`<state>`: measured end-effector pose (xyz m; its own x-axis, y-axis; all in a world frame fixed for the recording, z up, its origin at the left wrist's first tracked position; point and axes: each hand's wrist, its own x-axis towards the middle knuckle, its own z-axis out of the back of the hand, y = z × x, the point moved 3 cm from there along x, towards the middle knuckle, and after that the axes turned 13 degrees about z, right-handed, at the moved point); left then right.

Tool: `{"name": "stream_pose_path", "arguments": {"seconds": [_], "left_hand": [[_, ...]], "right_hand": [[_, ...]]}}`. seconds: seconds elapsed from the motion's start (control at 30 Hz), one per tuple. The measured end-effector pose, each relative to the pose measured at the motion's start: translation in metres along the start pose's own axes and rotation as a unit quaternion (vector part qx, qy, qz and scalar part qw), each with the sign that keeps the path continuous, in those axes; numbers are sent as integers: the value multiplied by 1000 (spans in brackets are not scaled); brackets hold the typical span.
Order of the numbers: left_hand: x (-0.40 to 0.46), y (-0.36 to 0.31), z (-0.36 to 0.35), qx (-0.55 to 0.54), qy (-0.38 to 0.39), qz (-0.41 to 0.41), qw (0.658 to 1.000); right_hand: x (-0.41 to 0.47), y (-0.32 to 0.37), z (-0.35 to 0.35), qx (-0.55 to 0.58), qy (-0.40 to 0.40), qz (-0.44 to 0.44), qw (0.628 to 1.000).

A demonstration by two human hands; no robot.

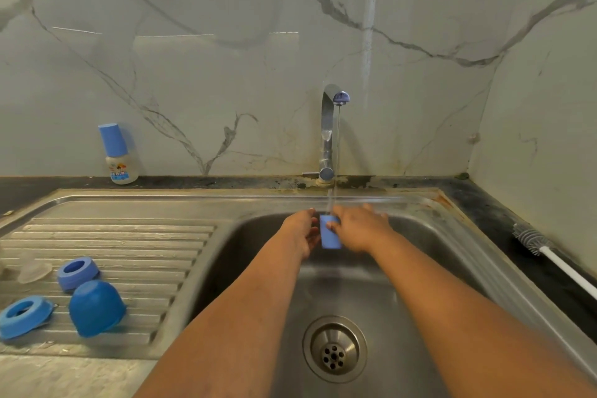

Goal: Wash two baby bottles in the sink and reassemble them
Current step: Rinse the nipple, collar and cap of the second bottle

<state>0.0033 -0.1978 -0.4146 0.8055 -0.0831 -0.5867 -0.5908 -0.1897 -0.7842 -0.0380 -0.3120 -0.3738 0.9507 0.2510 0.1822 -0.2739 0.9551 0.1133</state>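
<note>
A light blue bottle cap (pixel 330 236) is under the thin water stream from the tap (pixel 329 126), over the steel sink (pixel 387 300). My right hand (pixel 360 228) grips the cap from the right. My left hand (pixel 303 229) touches its left side with relaxed fingers. One assembled baby bottle (pixel 119 155) with a blue cap stands on the counter at the back left. On the drainboard lie a dark blue dome cap (pixel 96 307), two blue screw rings (pixel 77 271) (pixel 24 317) and a clear teat (pixel 34 270).
A bottle brush (pixel 542 245) with a white handle lies on the dark counter to the right of the sink. The drain (pixel 334 349) sits at the near middle of the basin. A marble wall rises behind and to the right.
</note>
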Motion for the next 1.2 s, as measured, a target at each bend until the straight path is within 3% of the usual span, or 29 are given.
{"name": "stream_pose_path", "arguments": {"seconds": [0.03,0.17,0.37,0.47,0.57,0.8,0.9,0.97,1.03,1.13,1.2], "left_hand": [[-1,0,-1,-5,1,-3,1000],[0,2,2,1,-9,22,1000],[-12,5,-4,-42,66,68,995],[-20,0,-9,-112,130,49,984],[-16,-5,-7,-188,128,25,973],[-15,-4,-17,-174,124,-7,977],[-13,-1,-16,-163,105,-14,981],[-15,-5,-15,-179,105,-22,978],[-16,-9,-13,-196,113,-28,974],[-17,-7,-10,-186,101,-30,977],[-15,-5,-11,-181,100,-24,978]], "right_hand": [[0,3,-2,-15,16,7,1000],[-2,6,12,-28,-145,10,989],[-4,5,9,-38,-164,22,985],[0,5,7,-5,-139,34,990],[-3,3,3,-22,-83,45,995],[-8,9,10,-137,-18,1,990],[-2,8,2,50,34,-57,997],[3,8,-2,246,0,-75,966],[4,7,-4,319,-42,-75,944],[-2,5,0,94,3,-56,994],[-7,3,5,-60,-16,-30,998]]}}
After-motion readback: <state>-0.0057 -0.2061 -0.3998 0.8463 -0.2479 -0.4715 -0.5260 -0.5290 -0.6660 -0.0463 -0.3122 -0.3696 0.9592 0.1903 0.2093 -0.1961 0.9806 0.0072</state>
